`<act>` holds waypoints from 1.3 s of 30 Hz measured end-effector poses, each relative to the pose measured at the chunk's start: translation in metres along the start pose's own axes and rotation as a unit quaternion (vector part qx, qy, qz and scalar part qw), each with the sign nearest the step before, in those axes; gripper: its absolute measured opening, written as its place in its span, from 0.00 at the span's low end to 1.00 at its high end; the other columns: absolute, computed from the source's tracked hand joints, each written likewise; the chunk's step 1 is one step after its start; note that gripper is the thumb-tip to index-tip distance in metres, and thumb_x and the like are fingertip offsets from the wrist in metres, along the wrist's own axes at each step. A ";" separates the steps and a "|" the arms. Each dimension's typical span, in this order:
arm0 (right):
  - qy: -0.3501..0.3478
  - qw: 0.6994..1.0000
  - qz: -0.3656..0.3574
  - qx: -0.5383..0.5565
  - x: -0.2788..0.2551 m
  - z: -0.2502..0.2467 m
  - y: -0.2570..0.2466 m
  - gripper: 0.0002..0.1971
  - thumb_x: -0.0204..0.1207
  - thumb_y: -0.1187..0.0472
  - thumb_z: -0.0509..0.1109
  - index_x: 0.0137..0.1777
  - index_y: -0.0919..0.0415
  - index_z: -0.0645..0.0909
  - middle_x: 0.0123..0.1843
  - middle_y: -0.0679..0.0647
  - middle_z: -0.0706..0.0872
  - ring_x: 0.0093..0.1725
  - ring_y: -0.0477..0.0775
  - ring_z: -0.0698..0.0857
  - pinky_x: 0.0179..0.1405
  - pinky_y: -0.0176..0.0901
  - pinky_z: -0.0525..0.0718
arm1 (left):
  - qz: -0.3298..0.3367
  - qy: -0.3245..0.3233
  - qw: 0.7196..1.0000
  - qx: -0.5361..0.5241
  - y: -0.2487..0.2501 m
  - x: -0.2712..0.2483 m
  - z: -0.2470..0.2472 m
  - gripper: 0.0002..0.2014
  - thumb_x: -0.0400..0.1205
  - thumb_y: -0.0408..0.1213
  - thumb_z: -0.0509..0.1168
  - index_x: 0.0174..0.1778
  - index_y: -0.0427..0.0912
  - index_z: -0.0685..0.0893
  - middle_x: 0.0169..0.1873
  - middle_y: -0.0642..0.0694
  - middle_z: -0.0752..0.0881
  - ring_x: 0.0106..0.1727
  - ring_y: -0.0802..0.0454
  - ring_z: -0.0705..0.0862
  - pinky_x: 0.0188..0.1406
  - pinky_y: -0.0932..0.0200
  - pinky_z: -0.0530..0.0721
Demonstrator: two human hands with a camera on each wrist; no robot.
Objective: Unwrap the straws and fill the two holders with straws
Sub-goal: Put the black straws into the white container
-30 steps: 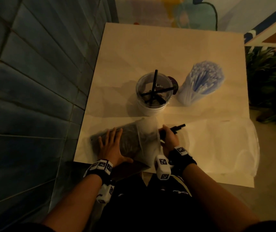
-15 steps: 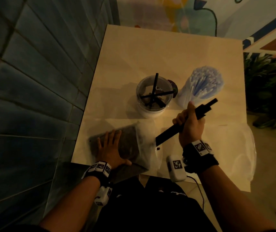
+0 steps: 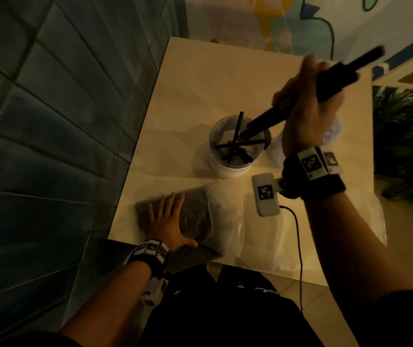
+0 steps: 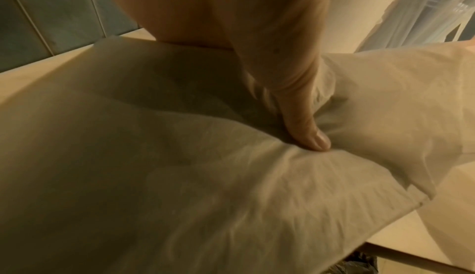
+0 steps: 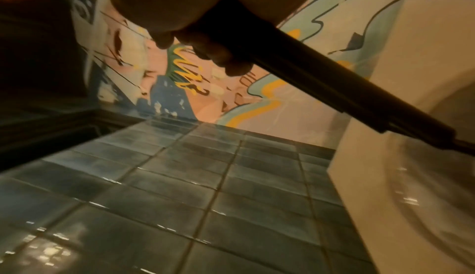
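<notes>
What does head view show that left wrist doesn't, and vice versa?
Head only: right hand gripping a bundle of black straws, lower ends entering the clear holder, which has a few loose black straws inside; left hand's fingers spread flat. Left wrist only: the thumb denting the wrapper, with creases around it. Both: left hand pressing the translucent straw bag on the table.

Crossed straws (image 3: 235,146) bar the holder's (image 3: 233,169) mouth; the far tabletop (image 3: 213,78) lies open.
</notes>
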State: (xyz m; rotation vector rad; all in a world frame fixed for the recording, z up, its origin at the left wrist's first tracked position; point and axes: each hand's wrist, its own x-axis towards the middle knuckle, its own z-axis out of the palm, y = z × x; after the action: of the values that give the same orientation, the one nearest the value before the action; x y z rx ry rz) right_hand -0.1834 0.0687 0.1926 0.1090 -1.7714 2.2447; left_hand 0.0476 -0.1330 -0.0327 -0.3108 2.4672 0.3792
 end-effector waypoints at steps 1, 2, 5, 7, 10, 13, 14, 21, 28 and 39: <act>-0.015 0.999 0.011 -0.041 -0.001 0.001 0.010 0.16 0.83 0.62 0.67 0.33 0.56 0.71 0.25 0.59 0.75 0.23 0.56 0.77 0.26 0.49 0.78 | 0.001 0.001 1.000 0.002 0.000 0.000 0.000 0.73 0.54 0.77 0.73 0.85 0.57 0.34 0.86 0.51 0.39 0.86 0.43 0.36 0.81 0.27 0.41; -0.036 0.996 0.026 -0.082 -0.004 0.001 0.021 0.15 0.82 0.60 0.68 0.33 0.55 0.73 0.26 0.60 0.78 0.25 0.57 0.79 0.28 0.51 0.80 | 0.002 0.001 1.000 0.003 0.000 0.000 0.000 0.73 0.54 0.77 0.73 0.85 0.57 0.34 0.86 0.50 0.39 0.87 0.43 0.36 0.81 0.27 0.41; -0.102 0.975 0.056 -0.188 -0.013 -0.005 0.048 0.13 0.80 0.54 0.72 0.36 0.58 0.77 0.31 0.63 0.84 0.30 0.57 0.85 0.33 0.58 0.86 | 0.000 -0.004 1.000 0.005 0.000 0.001 -0.003 0.73 0.53 0.77 0.73 0.85 0.56 0.36 0.86 0.50 0.41 0.86 0.42 0.37 0.81 0.26 0.43; -0.114 0.964 0.066 -0.230 -0.017 -0.011 0.058 0.14 0.79 0.51 0.73 0.38 0.59 0.79 0.34 0.65 0.86 0.33 0.63 0.86 0.34 0.59 0.86 | 0.000 -0.002 1.000 0.005 0.001 0.001 -0.003 0.73 0.53 0.77 0.73 0.85 0.56 0.37 0.86 0.50 0.41 0.87 0.41 0.38 0.81 0.26 0.44; -0.101 0.961 0.065 -0.247 -0.019 -0.021 0.062 0.13 0.78 0.48 0.74 0.41 0.58 0.80 0.37 0.64 0.87 0.36 0.65 0.86 0.35 0.54 0.85 | -0.002 -0.006 1.000 0.003 0.000 0.002 -0.002 0.73 0.52 0.78 0.73 0.85 0.57 0.36 0.86 0.51 0.41 0.87 0.42 0.39 0.81 0.26 0.44; -0.081 0.966 0.044 -0.240 -0.022 -0.031 0.056 0.11 0.79 0.54 0.75 0.46 0.61 0.80 0.39 0.50 0.85 0.40 0.45 0.86 0.39 0.38 0.84 | -0.002 -0.010 1.000 0.002 -0.001 0.002 -0.002 0.73 0.52 0.78 0.73 0.85 0.58 0.35 0.86 0.52 0.40 0.86 0.42 0.38 0.81 0.26 0.43; -0.069 0.967 0.032 -0.243 -0.024 -0.036 0.053 0.10 0.80 0.56 0.74 0.47 0.62 0.79 0.40 0.47 0.84 0.40 0.37 0.85 0.42 0.32 0.82 | -0.001 -0.010 1.000 0.003 -0.001 0.002 -0.002 0.73 0.52 0.78 0.72 0.85 0.58 0.34 0.86 0.52 0.39 0.86 0.42 0.38 0.81 0.26 0.43; -0.024 0.956 0.074 -0.282 -0.075 -0.092 0.044 0.08 0.85 0.60 0.66 0.46 0.63 0.79 0.35 0.55 0.83 0.33 0.46 0.82 0.35 0.30 0.80 | -0.009 -0.027 1.000 0.006 -0.001 0.003 -0.003 0.73 0.54 0.77 0.72 0.83 0.58 0.30 0.86 0.51 0.35 0.86 0.43 0.34 0.81 0.28 0.39; -0.237 0.786 0.420 -0.386 -0.159 -0.130 0.123 0.08 0.83 0.61 0.68 0.44 0.60 0.85 0.33 0.55 0.90 0.31 0.51 0.90 0.44 0.54 0.91 | -0.006 -0.006 1.000 0.002 0.001 0.004 -0.001 0.73 0.53 0.77 0.73 0.85 0.58 0.34 0.86 0.52 0.38 0.86 0.45 0.35 0.82 0.29 0.39; -0.344 0.721 0.442 -0.409 -0.186 -0.085 0.175 0.05 0.79 0.61 0.71 0.51 0.54 0.88 0.46 0.54 0.90 0.49 0.57 0.89 0.44 0.44 0.81 | 0.006 -0.004 1.000 0.001 -0.002 0.006 0.000 0.72 0.53 0.79 0.71 0.85 0.57 0.35 0.86 0.52 0.38 0.86 0.46 0.34 0.82 0.30 0.37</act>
State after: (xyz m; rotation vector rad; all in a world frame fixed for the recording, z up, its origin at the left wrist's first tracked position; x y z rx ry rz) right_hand -0.0418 0.0818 -0.0357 -0.1524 -3.7111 1.6100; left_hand 0.0438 -0.1355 -0.0364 -0.2933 2.4623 0.3822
